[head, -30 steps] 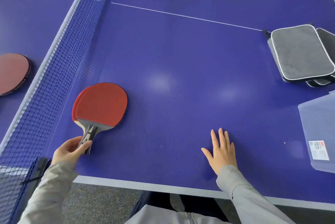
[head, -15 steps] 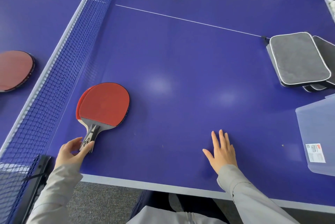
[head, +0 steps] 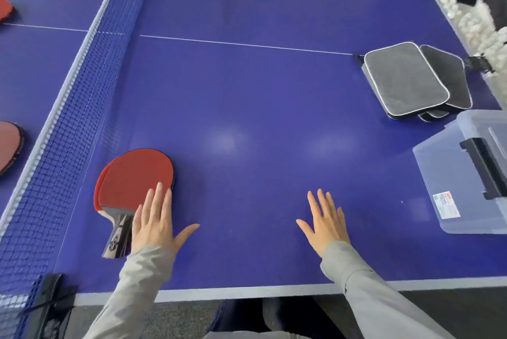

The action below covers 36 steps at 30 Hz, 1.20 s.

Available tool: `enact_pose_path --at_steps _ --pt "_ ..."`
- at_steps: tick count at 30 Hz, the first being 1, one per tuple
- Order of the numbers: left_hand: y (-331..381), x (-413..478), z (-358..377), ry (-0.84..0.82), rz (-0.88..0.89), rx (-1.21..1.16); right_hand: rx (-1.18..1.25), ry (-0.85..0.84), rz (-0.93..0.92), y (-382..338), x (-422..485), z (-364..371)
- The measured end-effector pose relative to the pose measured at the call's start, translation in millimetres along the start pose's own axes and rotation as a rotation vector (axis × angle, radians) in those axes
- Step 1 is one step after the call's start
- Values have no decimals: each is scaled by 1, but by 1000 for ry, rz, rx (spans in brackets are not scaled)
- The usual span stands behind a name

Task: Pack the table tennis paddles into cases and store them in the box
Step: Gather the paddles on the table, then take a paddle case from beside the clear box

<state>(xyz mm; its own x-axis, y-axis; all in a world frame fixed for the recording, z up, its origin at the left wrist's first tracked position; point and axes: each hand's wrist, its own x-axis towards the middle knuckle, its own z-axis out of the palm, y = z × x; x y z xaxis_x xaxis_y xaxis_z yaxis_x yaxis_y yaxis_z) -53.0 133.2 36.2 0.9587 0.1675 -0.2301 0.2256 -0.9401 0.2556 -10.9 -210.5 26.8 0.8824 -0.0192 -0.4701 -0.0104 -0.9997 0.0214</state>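
Note:
Two red paddles (head: 131, 177) lie stacked on the blue table near the net, handles toward me. My left hand (head: 156, 223) lies flat with straight fingers, its fingertips resting on the lower right edge of the top paddle, beside the handle. My right hand (head: 325, 225) lies flat on the bare table, fingers spread, holding nothing. A pile of grey cases (head: 403, 81) with white piping sits at the far right. Just in front of them stands a clear plastic box (head: 450, 174) with a black latch.
The net (head: 74, 119) runs along the left. Beyond it lie two more red paddles, one (head: 8, 146) at mid-left and one (head: 4, 8) at the upper left. White balls (head: 472, 23) are heaped past the table's right edge. The table's front edge (head: 247, 290) is close to me.
My left hand let go of the paddle handle and now lies flat against the paddle's lower right edge. My right hand stayed flat. The view shifted, showing more of the box.

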Motion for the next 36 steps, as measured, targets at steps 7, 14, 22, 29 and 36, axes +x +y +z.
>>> enact_pose_path --at_steps 7,14,22,29,36 --pt "95 32 -1 -65 214 118 114 133 25 36 -15 -22" --pt "207 14 4 36 311 204 271 320 41 107 -48 -45" --pt "360 -46 13 71 473 187 371 520 101 229 -108 -65" --pt "465 -81 21 49 474 188 384 604 154 336 -136 -76" --pt "522 -64 19 88 429 107 357 612 101 387 -100 -104"
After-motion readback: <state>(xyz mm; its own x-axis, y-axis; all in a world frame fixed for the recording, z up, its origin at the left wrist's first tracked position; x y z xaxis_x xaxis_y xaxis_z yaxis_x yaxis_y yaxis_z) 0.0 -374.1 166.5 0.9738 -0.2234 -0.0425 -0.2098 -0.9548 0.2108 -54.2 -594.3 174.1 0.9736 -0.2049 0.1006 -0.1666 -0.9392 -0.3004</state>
